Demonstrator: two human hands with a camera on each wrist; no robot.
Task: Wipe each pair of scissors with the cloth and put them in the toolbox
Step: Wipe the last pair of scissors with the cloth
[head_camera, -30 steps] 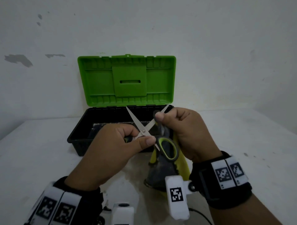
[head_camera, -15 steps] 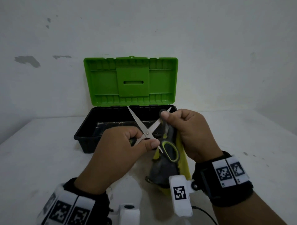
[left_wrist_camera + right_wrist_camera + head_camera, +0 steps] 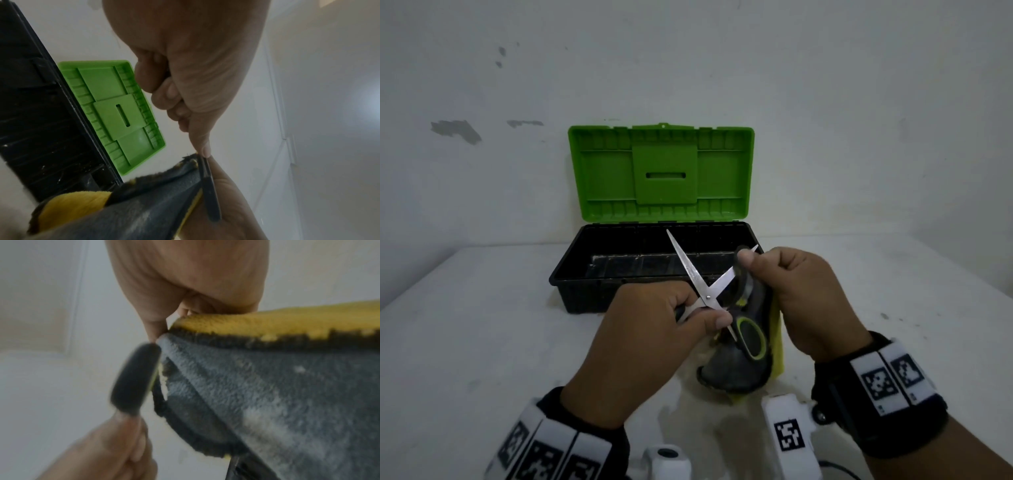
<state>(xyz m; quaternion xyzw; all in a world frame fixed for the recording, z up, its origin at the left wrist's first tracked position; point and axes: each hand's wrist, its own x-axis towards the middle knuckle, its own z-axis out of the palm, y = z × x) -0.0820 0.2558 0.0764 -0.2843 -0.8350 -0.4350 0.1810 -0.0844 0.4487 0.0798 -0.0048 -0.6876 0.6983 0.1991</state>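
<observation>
My left hand [image 3: 654,329] grips one handle of a pair of scissors [image 3: 700,284] with black and lime handles, held above the table in front of the toolbox. Its silver blades are spread into an X. My right hand [image 3: 794,294] pinches a grey and yellow cloth [image 3: 739,370] around the right blade near its tip. The cloth hangs down behind the free handle loop [image 3: 751,337]. In the left wrist view the cloth [image 3: 131,209] and a black handle [image 3: 209,191] fill the lower part. The right wrist view shows the cloth [image 3: 267,386] close up.
The toolbox [image 3: 571,274] stands open at the back of the white table [image 3: 465,342], black base, green lid [image 3: 661,171] leaning upright against the wall. The lid [image 3: 111,113] also shows in the left wrist view. Nothing distinct shows inside the base.
The right hand with the cloth has slid slightly along the right blade. The head view has shifted, so the toolbox sits more to the right in the picture. Both grips are unchanged.
</observation>
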